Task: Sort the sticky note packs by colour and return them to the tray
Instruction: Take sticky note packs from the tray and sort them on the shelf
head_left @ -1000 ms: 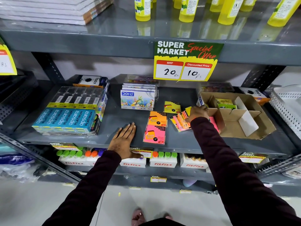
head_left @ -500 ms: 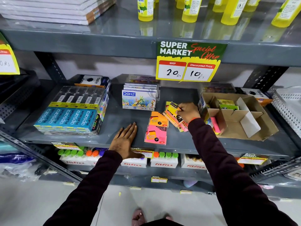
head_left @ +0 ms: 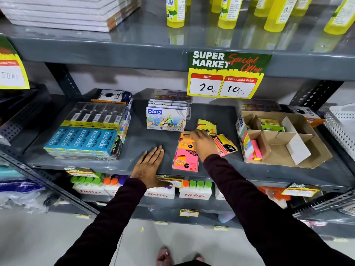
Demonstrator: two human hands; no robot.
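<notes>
Sticky note packs lie on the grey shelf (head_left: 146, 139). A pink pile (head_left: 185, 161) sits near the front edge, an orange pile (head_left: 184, 145) just behind it, and a yellow pack (head_left: 206, 125) further back. My right hand (head_left: 203, 144) is over the orange pile, fingers closed on an orange pack (head_left: 186, 134) on top. A mixed pink and yellow bundle (head_left: 225, 144) sticks out by that wrist. The cardboard tray (head_left: 323, 150) with dividers stands at the right, holding green and yellow packs (head_left: 270, 125) and pink packs (head_left: 256, 150). My left hand (head_left: 151, 166) rests flat on the shelf.
A Doms oil pastel box (head_left: 166, 118) stands behind the packs, and Apsara pencil boxes (head_left: 86, 136) fill the left. A white mesh basket (head_left: 342, 123) is at the far right. A price sign (head_left: 224, 75) hangs from the shelf above. Fitfizz boxes (head_left: 195, 194) sit below.
My right hand lifted a bundle of packs from beside the tray, carried it left, and now reaches onto the orange pile. My left hand has stayed flat.
</notes>
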